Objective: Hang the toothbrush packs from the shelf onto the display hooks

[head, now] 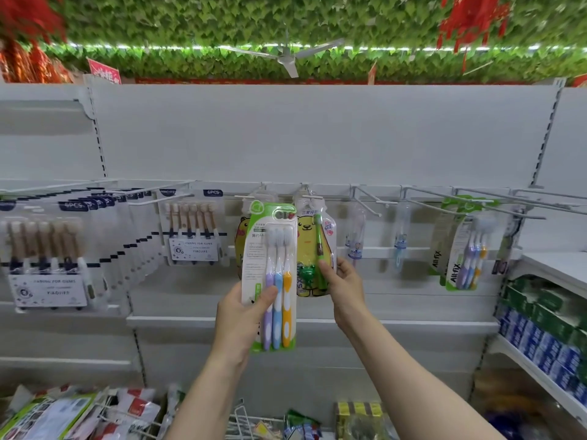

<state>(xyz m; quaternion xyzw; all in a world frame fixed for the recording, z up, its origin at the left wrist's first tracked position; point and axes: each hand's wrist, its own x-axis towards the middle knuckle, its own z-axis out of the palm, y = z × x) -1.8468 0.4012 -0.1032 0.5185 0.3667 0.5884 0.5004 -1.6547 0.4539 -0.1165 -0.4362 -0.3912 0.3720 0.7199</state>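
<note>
Green-topped three-brush pack [273,274] gripped by left hand [244,315], right hand [344,277] pinching hanging bear pack [317,249] — one green brush inside

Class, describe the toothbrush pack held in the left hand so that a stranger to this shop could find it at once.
Start at the white shelf wall and its row of display hooks. In front of its middle, the left hand grips a three-brush pack. Unlike the yellow bear pack beside it, it shows purple, blue and orange handles under a green header.
</note>
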